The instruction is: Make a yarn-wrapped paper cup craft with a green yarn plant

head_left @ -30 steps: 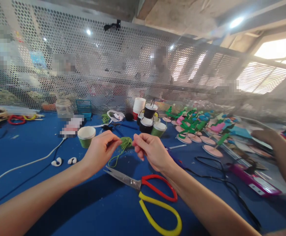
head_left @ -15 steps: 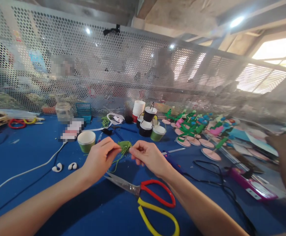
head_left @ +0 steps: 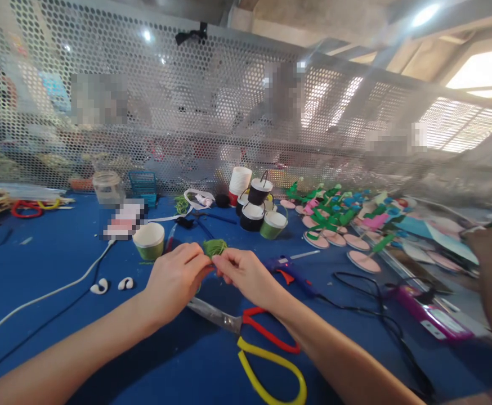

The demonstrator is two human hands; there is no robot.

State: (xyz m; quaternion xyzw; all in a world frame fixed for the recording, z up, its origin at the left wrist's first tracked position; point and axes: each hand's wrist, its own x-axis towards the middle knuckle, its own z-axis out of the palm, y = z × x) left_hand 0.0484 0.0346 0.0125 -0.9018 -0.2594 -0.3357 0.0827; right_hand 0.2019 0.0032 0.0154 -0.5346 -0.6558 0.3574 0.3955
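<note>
My left hand [head_left: 177, 279] and my right hand [head_left: 246, 274] meet at their fingertips over the middle of the blue table, both closed in a pinch. Between them runs green yarn, mostly covered by the fingers. Just behind the fingertips lies a small bundle of the green yarn [head_left: 214, 247]. Scissors [head_left: 229, 322] with one red and one yellow handle lie below my hands, blades slightly under my left one. A green-sided cup with a white inside [head_left: 149, 242] stands to the left of my left hand. On the right, a blue glue gun [head_left: 292, 271] rests near my right wrist.
Black and green little buckets [head_left: 252, 216] and stacked white cups [head_left: 240, 181] stand at the back. Several green-leaved craft pieces on pink discs [head_left: 363, 261] fill the right. Around them are a purple power strip [head_left: 432, 315], white earbuds [head_left: 99, 287], a cable and a mesh partition [head_left: 165, 112].
My hands have come together; the gap between their fingertips has closed. My right hand has shifted left, uncovering more of the glue gun. The view has tilted slightly.
</note>
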